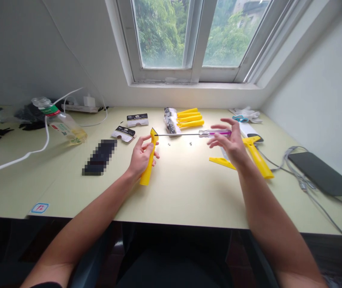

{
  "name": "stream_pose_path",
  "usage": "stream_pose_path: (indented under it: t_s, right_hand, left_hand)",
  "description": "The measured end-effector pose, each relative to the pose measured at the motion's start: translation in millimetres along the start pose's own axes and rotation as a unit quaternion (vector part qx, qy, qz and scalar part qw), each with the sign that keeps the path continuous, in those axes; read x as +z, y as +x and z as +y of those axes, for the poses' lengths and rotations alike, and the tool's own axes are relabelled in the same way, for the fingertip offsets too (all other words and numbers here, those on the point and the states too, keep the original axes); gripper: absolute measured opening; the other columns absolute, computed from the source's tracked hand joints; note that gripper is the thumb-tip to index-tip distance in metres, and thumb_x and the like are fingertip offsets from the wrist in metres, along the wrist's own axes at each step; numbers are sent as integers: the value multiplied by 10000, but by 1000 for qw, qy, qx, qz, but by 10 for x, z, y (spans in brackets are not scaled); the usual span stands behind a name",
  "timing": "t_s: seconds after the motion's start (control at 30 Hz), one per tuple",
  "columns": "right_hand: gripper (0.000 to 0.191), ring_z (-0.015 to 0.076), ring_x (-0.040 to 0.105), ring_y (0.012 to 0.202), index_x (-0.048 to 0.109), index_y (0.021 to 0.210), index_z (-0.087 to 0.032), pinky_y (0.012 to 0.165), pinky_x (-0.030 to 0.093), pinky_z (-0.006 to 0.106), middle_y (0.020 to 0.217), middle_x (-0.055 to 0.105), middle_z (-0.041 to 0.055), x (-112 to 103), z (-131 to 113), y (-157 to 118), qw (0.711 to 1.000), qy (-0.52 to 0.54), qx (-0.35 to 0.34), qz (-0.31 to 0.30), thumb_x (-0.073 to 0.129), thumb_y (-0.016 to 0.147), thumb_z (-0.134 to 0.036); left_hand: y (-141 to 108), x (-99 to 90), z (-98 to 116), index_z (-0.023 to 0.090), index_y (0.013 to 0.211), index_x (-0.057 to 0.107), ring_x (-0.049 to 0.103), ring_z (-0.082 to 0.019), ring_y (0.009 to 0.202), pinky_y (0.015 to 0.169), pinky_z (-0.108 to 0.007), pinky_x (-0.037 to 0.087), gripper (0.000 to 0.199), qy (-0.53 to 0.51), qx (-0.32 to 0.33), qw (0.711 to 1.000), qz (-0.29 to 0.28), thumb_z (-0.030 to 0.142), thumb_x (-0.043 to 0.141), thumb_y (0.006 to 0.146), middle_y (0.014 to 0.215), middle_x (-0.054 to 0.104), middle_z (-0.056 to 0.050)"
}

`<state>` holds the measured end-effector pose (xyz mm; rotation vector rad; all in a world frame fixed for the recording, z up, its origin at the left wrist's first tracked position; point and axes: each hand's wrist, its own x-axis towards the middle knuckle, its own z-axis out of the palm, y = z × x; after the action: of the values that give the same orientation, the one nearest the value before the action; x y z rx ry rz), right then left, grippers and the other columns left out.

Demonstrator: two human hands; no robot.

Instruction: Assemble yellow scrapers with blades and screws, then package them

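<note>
My left hand (142, 156) is closed round a yellow scraper (147, 172), held upright with its small angled head above the fingers. In my right hand (233, 144) lies a screwdriver (214, 133) with a clear and purple handle, gripped between thumb and fingers, some of them raised. Its long shaft runs level to the left, and the tip meets the side of the scraper's head. Two little clusters of screws (169, 144) rest on the table below the shaft. Under my right wrist are a flat yellow piece (221, 162) and a T-shaped yellow handle (259, 158).
Packaged yellow-handled tools (190, 118) lie near the window, beside black-and-white cards (137, 119). A pixelated dark object (100, 157) is left of my hand. A tilted bottle (64, 126) stands farther left. Gloves (247, 115), cables (293, 170) and a dark flat device (325, 173) occupy the right.
</note>
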<state>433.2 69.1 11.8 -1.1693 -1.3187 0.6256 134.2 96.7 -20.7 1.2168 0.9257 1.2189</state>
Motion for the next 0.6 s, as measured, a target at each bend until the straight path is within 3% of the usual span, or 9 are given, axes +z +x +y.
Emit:
stream_pose_path:
  t_s: [0.07,0.17,0.3,0.4,0.53,0.6]
  right_hand:
    - [501,100,542,453,496,1145,-268,435,497,250,743,601,-48,10,5,-2,1000,1,1,-23,749,786,-508]
    - [393,80,470,391,515,985,-231,371,418,212,608,533,-68,27,21,-2,1000,-15,23,-4,657,848,-571]
    - [583,116,598,500,465,1153,-268,464,526,261,816,643,-32,27,28,6,998,29,20,-42,785,741,-529]
    - [450,93,539,439,512,1069,-243,420,479,234,722,607,-44,18,15,7,1000,7,18,-7,697,815,-565]
    - [541,112,599,508,496,1151,-268,466,516,256,828,638,-32,12,2,4,999,24,6,-35,772,759,-518]
    - [443,95,541,443,533,1054,-241,416,463,232,707,594,-52,6,4,4,1000,9,13,-10,729,796,-542]
  left_hand:
    - [8,-6,-5,249,1197,498,634,-107,574,367,-191,456,452,8,1,1000,14,429,695,832,1131,645,-99]
    - [18,-16,-19,253,1201,507,640,-109,583,373,-190,463,437,26,6,999,23,427,684,841,1134,646,-97]
    - [20,-18,-43,261,1211,509,641,-111,579,368,-194,467,419,41,9,999,24,420,667,857,1129,647,-90]
    - [18,-12,-50,263,1225,505,636,-105,567,362,-187,462,436,48,11,999,16,433,667,858,1118,652,-87]
    - [14,-7,-41,264,1230,503,633,-101,564,362,-182,462,440,50,15,998,18,436,668,860,1107,657,-86]
    - [9,-7,-37,270,1248,501,634,-102,566,366,-182,466,447,55,18,998,18,433,664,865,1107,656,-87]
